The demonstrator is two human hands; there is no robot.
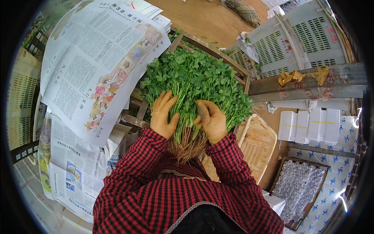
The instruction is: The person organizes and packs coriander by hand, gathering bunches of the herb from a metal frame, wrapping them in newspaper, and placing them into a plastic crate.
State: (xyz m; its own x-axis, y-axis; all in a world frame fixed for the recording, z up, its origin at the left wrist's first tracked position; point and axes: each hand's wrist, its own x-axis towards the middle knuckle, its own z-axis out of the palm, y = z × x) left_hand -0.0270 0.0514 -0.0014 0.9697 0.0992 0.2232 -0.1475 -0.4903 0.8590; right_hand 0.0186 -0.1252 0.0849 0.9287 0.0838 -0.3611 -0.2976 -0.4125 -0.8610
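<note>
A large bunch of leafy greens that looks like coriander lies in front of me, leaves away from me. Its stems narrow to brown, stringy roots close to my chest. My left hand, in a yellowish glove, rests flat against the left side of the stems, fingers stretched and thumb apart. On the right side, my gloved right hand has its fingers bent in toward the stems, thumb and fingertips closed at them. The leaves and stems partly hide its fingertips.
A metal frame surrounds the greens. Stacked newspapers stand at the left. Grey-white slotted crates lean at the back right beside a metal beam. White boxes, a beige plastic basket and a tray of clear-wrapped rolls are to the right.
</note>
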